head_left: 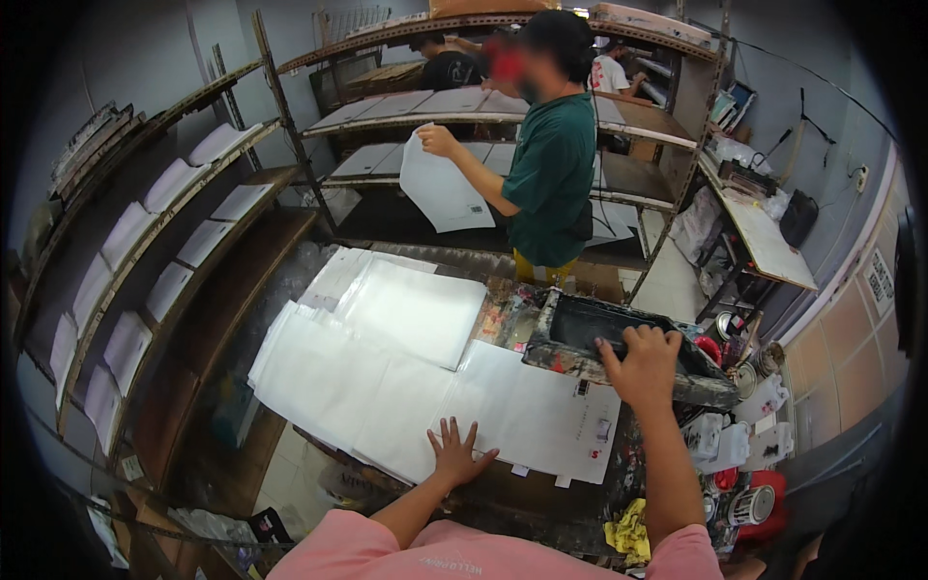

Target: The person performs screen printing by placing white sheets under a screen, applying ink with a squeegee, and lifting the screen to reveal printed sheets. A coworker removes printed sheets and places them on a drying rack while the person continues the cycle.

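My left hand (pixel 459 456) lies flat with fingers spread on a white sheet (pixel 522 411), which has small printed marks at its right end. My right hand (pixel 643 365) grips the near side of a dark, paint-stained screen printing frame (pixel 563 363), its fingers reaching over the rim. The frame is tilted, its far part hidden behind its own side and my hand. Left of the printed sheet, overlapping white sheets (pixel 329 387) cover the table, and a thicker white stack (pixel 416 309) sits behind them.
Across the table a person in a green shirt (pixel 556 174) holds up a printed white sheet (pixel 445 188). Racks with sheets stand left (pixel 126 232) and behind. Paint cans (pixel 752 505), white jugs (pixel 739 445) and a yellow crumpled cloth (pixel 628 532) are at the right. More people work farther back.
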`<state>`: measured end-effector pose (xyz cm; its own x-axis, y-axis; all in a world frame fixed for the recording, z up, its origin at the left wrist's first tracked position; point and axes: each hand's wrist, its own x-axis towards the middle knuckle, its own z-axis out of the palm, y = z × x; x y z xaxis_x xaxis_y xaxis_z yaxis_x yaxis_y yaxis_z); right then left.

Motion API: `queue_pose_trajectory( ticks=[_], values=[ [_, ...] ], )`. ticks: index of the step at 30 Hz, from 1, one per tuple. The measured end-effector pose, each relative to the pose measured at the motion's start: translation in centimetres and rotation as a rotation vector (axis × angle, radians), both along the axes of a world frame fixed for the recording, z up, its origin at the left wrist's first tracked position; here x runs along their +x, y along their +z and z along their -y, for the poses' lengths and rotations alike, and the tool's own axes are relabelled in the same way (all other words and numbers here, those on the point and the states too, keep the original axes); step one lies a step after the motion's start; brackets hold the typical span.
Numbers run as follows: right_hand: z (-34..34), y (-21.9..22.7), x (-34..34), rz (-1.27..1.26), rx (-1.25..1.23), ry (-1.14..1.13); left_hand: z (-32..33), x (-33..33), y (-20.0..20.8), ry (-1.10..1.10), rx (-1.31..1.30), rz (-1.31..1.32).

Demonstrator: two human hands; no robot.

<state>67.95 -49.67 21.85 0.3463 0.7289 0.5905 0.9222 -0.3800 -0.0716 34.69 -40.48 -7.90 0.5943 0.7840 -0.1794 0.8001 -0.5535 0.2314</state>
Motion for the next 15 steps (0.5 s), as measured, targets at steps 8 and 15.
queue_pose_trajectory(
  ticks=[8,15],
  values=[
    [-2.1,2.9,1.7,-0.102,-0.029,-0.023,1.5,-0.9,-1.8,-0.032,0.107,0.026],
    [-2.2,2.2,1.5,-0.073,0.042,-0.007,-0.8,4.9,6.6,-0.025,0.21,0.454]
  ],
)
